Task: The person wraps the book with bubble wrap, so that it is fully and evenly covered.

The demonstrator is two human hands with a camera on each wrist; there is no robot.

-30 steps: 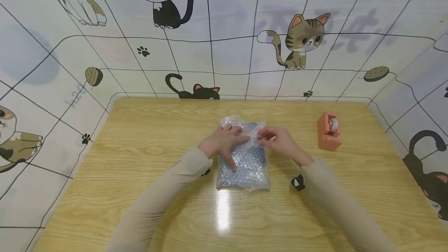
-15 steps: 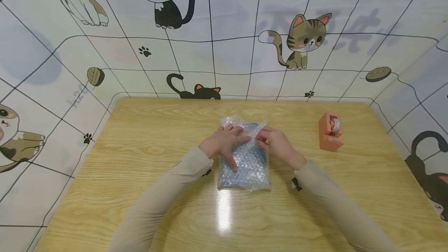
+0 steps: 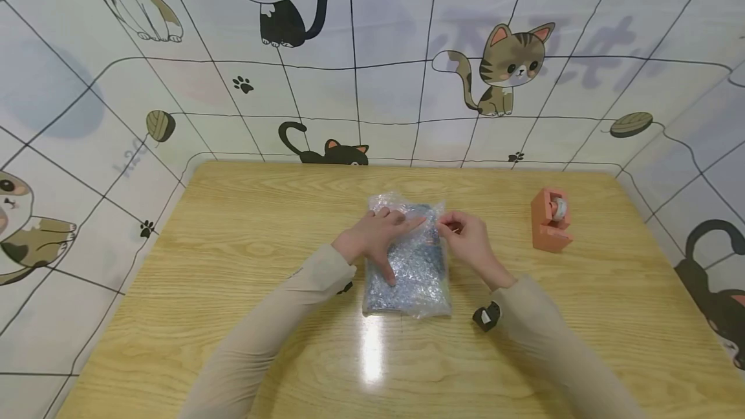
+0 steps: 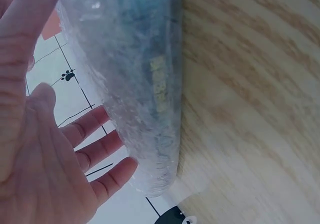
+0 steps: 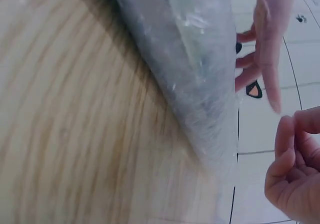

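Note:
A flat blue item, book-like with yellow lettering along its edge, lies on the table inside clear bubble wrap (image 3: 416,280). My left hand (image 3: 377,236) rests on the upper left of the wrapped item, thumb and fingers spread. Its index finger reaches toward the wrap's right side. In the left wrist view, the fingertips (image 4: 117,176) touch the bubble wrap (image 4: 115,78). My right hand (image 3: 470,239) is by the upper right edge. In the right wrist view, its thumb and index tips (image 5: 287,126) meet above the wrap; nothing is discernible between them.
An orange tape dispenser (image 3: 550,220) with a roll stands at the right of the wooden table (image 3: 262,212). Behind the table hangs a cat-patterned backdrop (image 3: 396,96). A dark wrist camera (image 3: 486,317) sits beside my right wrist.
My right hand first came in close to the left index finger, then drew back right to the wrap's edge. The left index finger stretched slightly further right. The wrapped item stayed in place.

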